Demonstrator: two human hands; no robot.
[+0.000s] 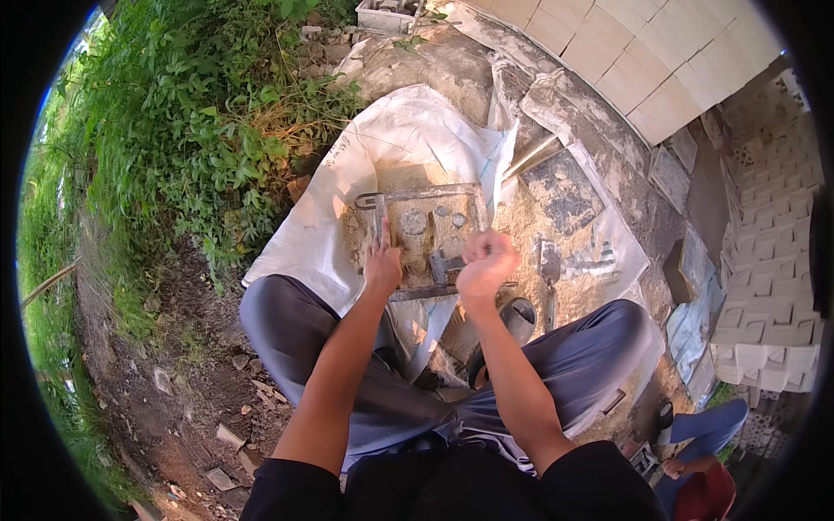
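Note:
A dark rectangular frame [432,192] lies on sandy material in front of my crossed legs. Inside it, a larger round piece [413,222] and smaller round pieces [458,220] sit in the sand. My left hand [382,265] is closed over the frame's left bar, its index finger stretched along it. Above the frame's right side my right hand [487,263] is a fist, slightly smeared by motion; its contents are hidden. Just left of that fist is a dark T-shaped piece [445,265], and I cannot tell whether the two touch.
A white sheet [417,117] spreads under the work. A trowel-like tool [550,265] and a dark sandy board [563,191] lie to the right. Plants [208,130] crowd the left. Pale stacked blocks [769,286] stand right; another person's leg [708,430] shows lower right.

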